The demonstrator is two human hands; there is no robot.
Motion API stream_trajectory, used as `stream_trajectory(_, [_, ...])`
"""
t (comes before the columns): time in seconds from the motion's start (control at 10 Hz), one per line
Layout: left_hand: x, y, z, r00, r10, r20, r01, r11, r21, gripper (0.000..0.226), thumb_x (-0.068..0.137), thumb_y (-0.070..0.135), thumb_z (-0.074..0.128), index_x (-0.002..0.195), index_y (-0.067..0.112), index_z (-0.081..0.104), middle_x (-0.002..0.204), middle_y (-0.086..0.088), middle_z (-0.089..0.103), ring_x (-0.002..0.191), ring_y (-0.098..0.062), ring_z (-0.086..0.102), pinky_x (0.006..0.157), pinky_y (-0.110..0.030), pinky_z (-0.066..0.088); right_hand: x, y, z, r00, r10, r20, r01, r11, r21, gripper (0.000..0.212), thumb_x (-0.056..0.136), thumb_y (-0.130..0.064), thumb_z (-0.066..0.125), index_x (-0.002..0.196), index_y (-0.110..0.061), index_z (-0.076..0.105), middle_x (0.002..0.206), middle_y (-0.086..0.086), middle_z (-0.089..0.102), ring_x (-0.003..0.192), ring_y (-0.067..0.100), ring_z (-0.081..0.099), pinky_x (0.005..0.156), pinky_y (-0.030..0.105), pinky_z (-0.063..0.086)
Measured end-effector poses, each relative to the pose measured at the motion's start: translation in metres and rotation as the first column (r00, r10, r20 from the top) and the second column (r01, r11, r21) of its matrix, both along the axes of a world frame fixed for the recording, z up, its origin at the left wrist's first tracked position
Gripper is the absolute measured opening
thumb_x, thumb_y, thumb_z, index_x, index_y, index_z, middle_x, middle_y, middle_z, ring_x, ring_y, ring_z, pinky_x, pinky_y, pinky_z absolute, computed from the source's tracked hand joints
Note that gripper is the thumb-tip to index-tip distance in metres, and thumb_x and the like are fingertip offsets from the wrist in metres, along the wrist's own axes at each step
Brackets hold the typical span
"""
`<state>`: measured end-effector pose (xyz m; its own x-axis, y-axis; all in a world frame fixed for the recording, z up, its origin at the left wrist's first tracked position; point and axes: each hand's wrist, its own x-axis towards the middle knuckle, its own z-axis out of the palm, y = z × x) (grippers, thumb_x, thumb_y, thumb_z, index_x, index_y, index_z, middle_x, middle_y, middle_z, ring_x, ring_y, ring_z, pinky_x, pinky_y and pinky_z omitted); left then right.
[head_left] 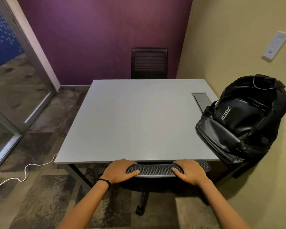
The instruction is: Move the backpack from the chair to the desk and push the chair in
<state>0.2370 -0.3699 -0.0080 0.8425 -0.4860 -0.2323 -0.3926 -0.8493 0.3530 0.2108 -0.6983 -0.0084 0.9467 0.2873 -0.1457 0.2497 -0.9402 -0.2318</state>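
Observation:
A black backpack [244, 119] with white lettering stands on the right side of the grey desk [130, 121], leaning against the beige wall. Directly below me, a black mesh office chair [155, 169] is tucked under the desk's near edge, and only its backrest top and part of its base show. My left hand [120, 171] grips the left part of the backrest top. My right hand [186, 171] grips the right part.
A second dark chair [149, 62] stands behind the desk against the purple wall. A metal cable hatch [201, 100] is set into the desk's right side. A white cable [26, 171] trails over the carpet at left, beside a glass door [15, 90].

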Motion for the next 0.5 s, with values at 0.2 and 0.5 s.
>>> stream_trajectory(0.2, [0.006,-0.005,0.006,0.988,0.044,-0.147,-0.035,0.997,0.067,0.051,0.093,0.063,0.037,0.134,0.035,0.050,0.130,0.002,0.063,0.116,-0.018,0.057,0.097,-0.032,0.045,0.015,-0.005,0.014,0.972,0.000,-0.237,0.012,0.999,0.048,0.050,0.092,-0.063,0.030,0.121,-0.032,0.057,0.125,-0.004,0.064,0.111,0.016,0.057,0.092,0.034,0.045])
stream_trajectory(0.5, [0.013,-0.026,0.017,0.934,0.222,-0.279,-0.208,0.975,0.079,0.048,0.096,0.060,0.033,0.129,0.033,0.054,0.138,0.001,0.057,0.123,-0.022,0.054,0.103,-0.036,0.041,0.047,-0.016,0.013,0.924,-0.064,-0.378,0.157,0.963,0.221,0.034,0.098,-0.034,0.042,0.120,-0.016,0.060,0.131,0.005,0.059,0.114,0.021,0.056,0.101,0.033,0.043])
